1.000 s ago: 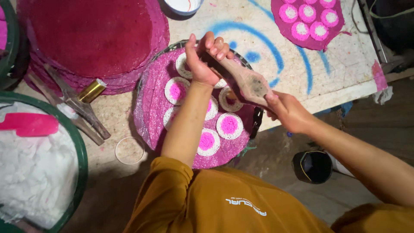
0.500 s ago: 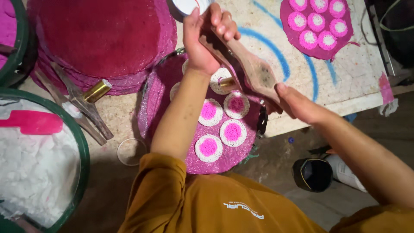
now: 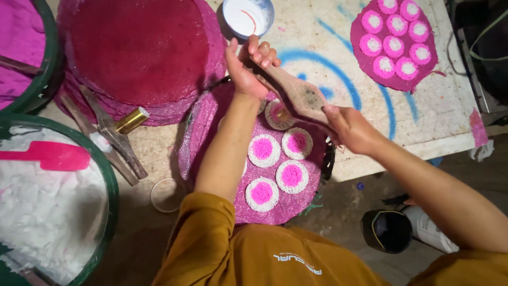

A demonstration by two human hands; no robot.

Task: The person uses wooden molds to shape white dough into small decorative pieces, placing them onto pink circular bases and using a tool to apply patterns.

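Left hand: the left hand [image 3: 247,69] has its fingers [image 3: 260,53] curled together around the far end of a wooden press [image 3: 296,92], thumb on the near side.
Right hand: the right hand [image 3: 350,127] closes on the near end of the same press; its fingertips are tucked under the wood, so how tightly they close cannot be told.
Wooden press: a long, worn wooden tool with a dark hollow in its middle, held between both hands, tilted and raised just above the tray.
Under the fingers: a round tray lined with pink mesh [image 3: 211,122] lies directly beneath both hands.
Cakes on the tray: round white lacy cakes with bright pink centres [image 3: 263,150] sit in a cluster just nearer the body than the fingers; one paler cake [image 3: 278,114] lies right beneath the press.
Beyond the left fingers: a small white bowl [image 3: 247,16] stands just past the fingertips.
Left of the fingers: a stack of dark magenta mesh rounds [image 3: 137,53], then metal tongs [image 3: 114,137] with a brass-coloured cylinder.
Far left: a green-rimmed basin of white flour [image 3: 47,212] with a pink scraper [image 3: 47,155] on it.
Far right of the fingers: another pink mesh round carrying seven pink cakes [image 3: 394,39], on the pale table with blue paint marks [image 3: 338,74].
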